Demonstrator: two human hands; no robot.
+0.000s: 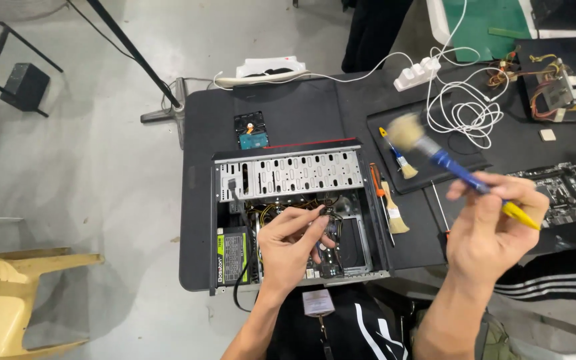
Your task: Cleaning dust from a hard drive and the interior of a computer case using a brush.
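Two hands are seen over an opened computer case point(288, 220) lying on its side on the dark surface point(198, 200). The right hand point(491, 230) is closed around a brush with a blue and yellow handle point(465, 175), held above the surface to the right of the case, its pale bristle head raised up and to the left. The left hand point(295, 247) is lowered into the case, fingers curled among the cables and board parts; whether anything is pinched there cannot be told.

The held brush is judged light and stiff along the handle, soft at the bristles, and best gripped on the handle near its middle, as it is now. The case is judged heavy and rigid, with fragile parts inside, so its metal frame would be the place to take hold.

Three brushes are counted: the one held, a small blue-handled brush point(401, 160) on the black mat point(385, 123), and a wooden-handled brush point(393, 213) beside the case. One orange-handled screwdriver point(377, 187) lies next to it. One hard drive point(251, 130) sits behind the case, and one white power strip point(416, 73) is seen at the far edge.
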